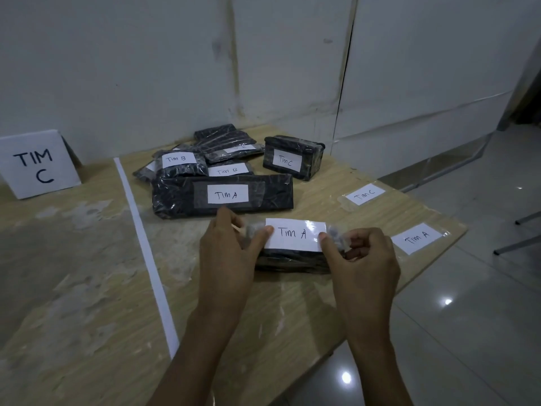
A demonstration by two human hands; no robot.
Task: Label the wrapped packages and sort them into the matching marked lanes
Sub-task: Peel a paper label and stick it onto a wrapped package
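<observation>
- Wrapped packages [222, 168] in black film, labelled Tim A, B and C, lie heaped at the far middle of the wooden table [87, 288]. The rear ones are partly hidden, and one label is unreadable.
- Sign "TIM C" [38, 165] stands far left, beyond a white strip [145, 250].
- Near package [292, 260] lies beneath both hands, largely covered.
- Left hand [228, 256] and right hand [363, 259] each pinch one tape end of the "Tim A" label [295, 234] above it.
- Loose labels "Tim C" [364, 194] and "Tim A" [417, 238] lie right.
</observation>
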